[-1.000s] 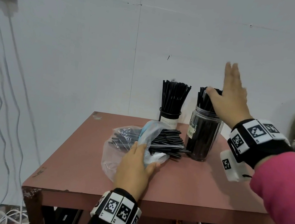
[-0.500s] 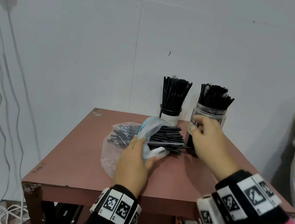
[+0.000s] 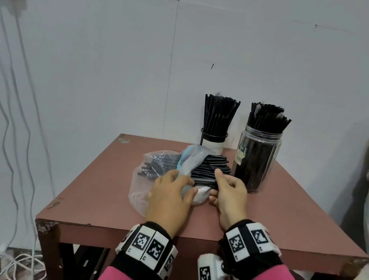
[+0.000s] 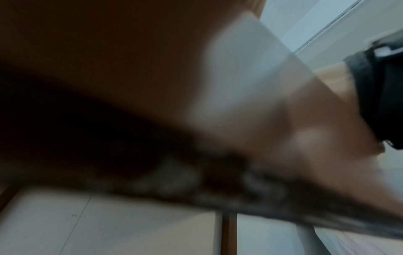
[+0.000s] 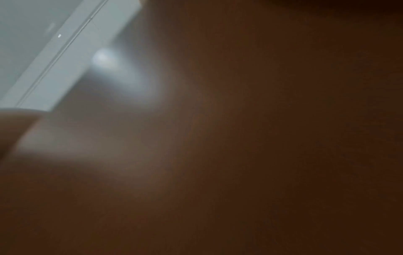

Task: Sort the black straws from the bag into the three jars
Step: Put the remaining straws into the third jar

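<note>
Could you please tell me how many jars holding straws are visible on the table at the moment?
2. A small dark jar stands at the table's far edge by the wall; a taller clear jar stands just right of it. A third may be out of view.

Bench (image 3: 286,216): matt reddish-brown laminate, chipped at the front corners. Bag (image 3: 152,159): thin, crinkled, clear plastic film. Straws (image 3: 210,169): smooth black plastic. Jar (image 3: 256,159): glossy clear plastic with paper label.

Left hand (image 3: 170,199) flat, right hand (image 3: 230,193) fingers curled
</note>
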The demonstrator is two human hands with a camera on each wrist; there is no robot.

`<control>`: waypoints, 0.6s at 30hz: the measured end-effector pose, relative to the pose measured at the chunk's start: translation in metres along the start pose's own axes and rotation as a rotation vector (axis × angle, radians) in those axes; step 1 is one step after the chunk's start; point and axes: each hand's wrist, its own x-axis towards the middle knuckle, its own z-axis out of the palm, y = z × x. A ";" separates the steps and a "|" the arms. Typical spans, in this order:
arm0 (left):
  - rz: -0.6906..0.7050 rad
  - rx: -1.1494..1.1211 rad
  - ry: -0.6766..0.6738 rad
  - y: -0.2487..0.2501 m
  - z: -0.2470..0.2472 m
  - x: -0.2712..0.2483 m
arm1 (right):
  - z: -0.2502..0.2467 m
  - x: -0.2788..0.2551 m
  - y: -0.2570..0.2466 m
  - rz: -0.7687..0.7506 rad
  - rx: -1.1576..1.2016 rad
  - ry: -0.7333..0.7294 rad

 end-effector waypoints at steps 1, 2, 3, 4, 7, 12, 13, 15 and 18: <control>-0.016 0.051 -0.010 0.003 -0.002 -0.001 | 0.000 0.000 0.001 -0.016 -0.010 -0.002; -0.018 0.090 -0.018 0.006 -0.004 -0.001 | -0.001 0.000 0.002 -0.019 -0.009 -0.010; -0.008 0.113 -0.022 0.010 -0.007 -0.002 | -0.002 0.001 0.003 -0.020 -0.006 -0.016; 0.011 0.116 -0.017 0.016 -0.010 -0.003 | -0.003 0.001 0.004 -0.020 -0.005 -0.020; 0.041 0.054 0.033 0.040 -0.026 -0.001 | -0.005 0.000 0.006 -0.036 -0.008 -0.025; -0.061 0.176 -0.133 0.060 -0.027 0.025 | -0.006 -0.002 0.011 -0.089 -0.079 -0.039; -0.107 0.210 -0.208 0.057 -0.023 0.029 | -0.007 -0.001 0.012 -0.096 -0.091 -0.036; -0.200 0.250 -0.345 0.045 -0.013 0.034 | -0.008 -0.001 0.013 -0.122 -0.110 -0.029; -0.251 0.241 -0.372 0.023 -0.006 0.031 | -0.008 0.000 0.014 -0.150 -0.139 -0.032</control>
